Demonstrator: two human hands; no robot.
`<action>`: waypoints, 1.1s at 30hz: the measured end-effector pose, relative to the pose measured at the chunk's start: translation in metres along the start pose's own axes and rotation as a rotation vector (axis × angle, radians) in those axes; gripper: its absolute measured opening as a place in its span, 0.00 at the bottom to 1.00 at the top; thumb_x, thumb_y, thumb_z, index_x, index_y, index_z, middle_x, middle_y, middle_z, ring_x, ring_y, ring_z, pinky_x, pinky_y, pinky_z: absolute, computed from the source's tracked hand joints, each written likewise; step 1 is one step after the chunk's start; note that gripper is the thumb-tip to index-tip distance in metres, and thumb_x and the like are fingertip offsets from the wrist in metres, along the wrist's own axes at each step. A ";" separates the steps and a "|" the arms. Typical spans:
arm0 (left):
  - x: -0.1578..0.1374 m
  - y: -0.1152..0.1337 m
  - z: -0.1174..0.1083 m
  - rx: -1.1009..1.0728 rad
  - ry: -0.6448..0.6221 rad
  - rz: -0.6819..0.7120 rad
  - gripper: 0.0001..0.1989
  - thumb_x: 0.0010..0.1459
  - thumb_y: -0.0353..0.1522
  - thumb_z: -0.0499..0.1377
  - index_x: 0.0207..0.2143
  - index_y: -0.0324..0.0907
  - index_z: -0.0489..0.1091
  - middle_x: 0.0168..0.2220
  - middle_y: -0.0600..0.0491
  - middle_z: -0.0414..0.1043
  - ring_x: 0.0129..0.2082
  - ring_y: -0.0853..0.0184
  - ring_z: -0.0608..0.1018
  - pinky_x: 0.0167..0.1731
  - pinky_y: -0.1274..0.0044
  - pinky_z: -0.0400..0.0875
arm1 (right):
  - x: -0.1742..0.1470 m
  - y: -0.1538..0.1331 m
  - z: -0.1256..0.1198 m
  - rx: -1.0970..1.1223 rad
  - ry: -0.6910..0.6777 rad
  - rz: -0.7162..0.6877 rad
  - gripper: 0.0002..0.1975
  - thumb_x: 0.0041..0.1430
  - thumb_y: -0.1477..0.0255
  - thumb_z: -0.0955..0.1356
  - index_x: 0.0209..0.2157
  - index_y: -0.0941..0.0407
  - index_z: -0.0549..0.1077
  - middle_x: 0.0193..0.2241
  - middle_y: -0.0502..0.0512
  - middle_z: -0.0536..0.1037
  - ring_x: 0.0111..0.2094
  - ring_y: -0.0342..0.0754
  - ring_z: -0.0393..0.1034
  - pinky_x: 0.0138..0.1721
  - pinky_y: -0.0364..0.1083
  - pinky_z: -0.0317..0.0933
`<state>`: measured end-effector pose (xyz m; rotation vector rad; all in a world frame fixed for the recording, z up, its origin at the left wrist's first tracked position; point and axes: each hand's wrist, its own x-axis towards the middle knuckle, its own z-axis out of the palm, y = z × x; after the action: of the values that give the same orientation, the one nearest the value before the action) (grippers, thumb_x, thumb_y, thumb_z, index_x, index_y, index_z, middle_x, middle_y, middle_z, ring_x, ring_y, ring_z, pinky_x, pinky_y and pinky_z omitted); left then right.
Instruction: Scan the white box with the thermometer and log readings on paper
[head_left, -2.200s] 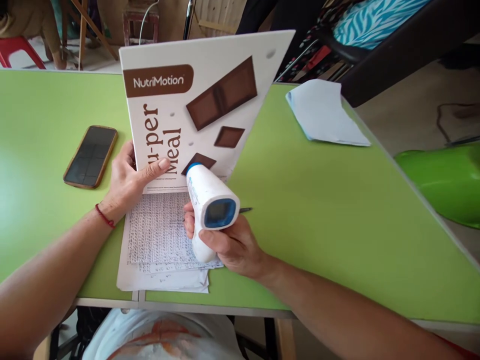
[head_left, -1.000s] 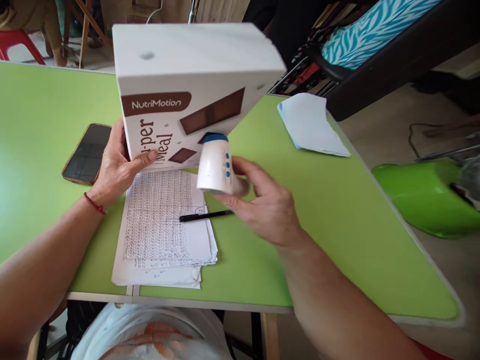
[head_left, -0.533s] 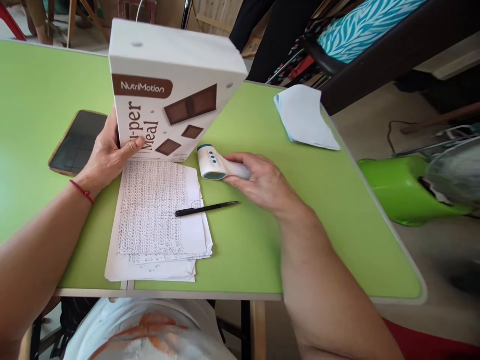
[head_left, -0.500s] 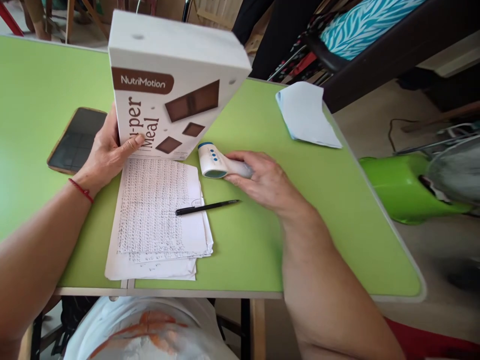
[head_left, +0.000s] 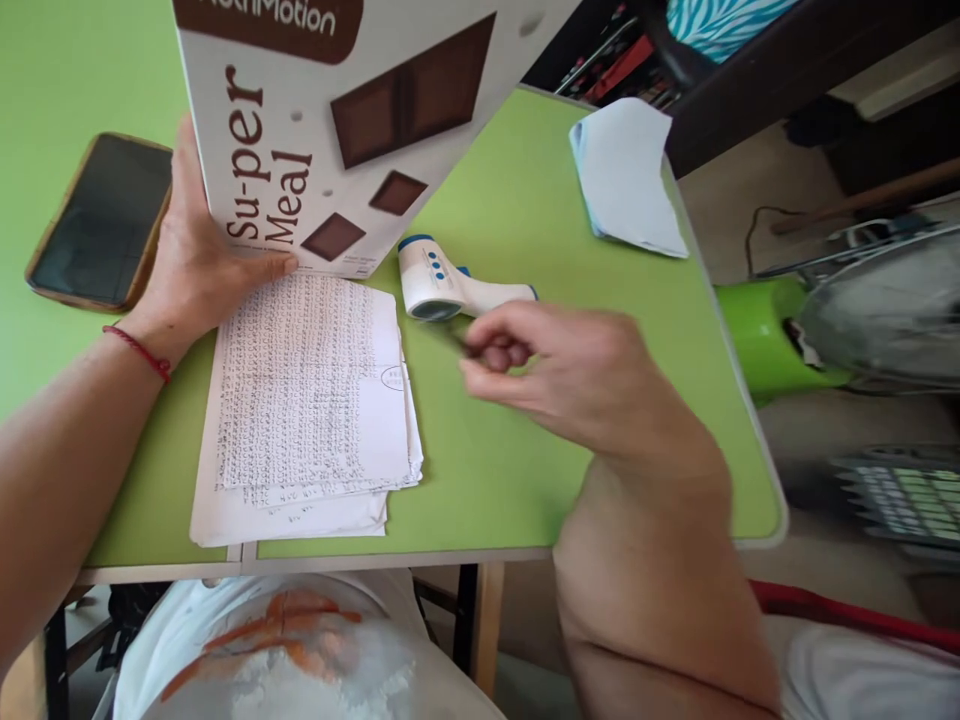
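My left hand (head_left: 195, 240) grips the lower left edge of a white NutriMotion box (head_left: 315, 130), its thumb on the printed front. The box is upright and its top runs out of view. In my right hand (head_left: 570, 370) a black pen (head_left: 451, 338) is pinched between thumb and fingers, blurred by motion and partly hidden. Just beyond that hand, a white and blue infrared thermometer (head_left: 442, 275) lies on the green table. Below the box is a stack of handwritten sheets (head_left: 307, 400).
A phone (head_left: 105, 220) lies left of my left hand. Folded papers (head_left: 630, 175) rest near the table's right edge. Past that edge stands a bright green bin (head_left: 765, 335). The table's front edge (head_left: 412, 562) runs close to my body.
My right hand has let go of the thermometer, which now lies on the table, and has picked up the pen from the sheets. The box appears larger and higher in view.
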<state>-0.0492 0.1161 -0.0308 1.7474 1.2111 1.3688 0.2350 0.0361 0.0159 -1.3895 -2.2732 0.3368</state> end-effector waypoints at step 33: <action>0.003 -0.003 0.003 0.240 -0.090 0.078 0.50 0.35 0.29 0.74 0.57 0.30 0.49 0.60 0.41 0.55 0.62 0.55 0.60 0.63 0.65 0.53 | -0.028 -0.022 0.078 0.484 0.249 0.152 0.06 0.52 0.76 0.67 0.26 0.53 0.65 0.19 0.44 0.66 0.19 0.39 0.58 0.21 0.42 0.56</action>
<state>-0.0473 0.1203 -0.0326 2.0183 1.3140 1.2143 0.1900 0.0030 -0.0490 -1.2649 -1.7397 0.6726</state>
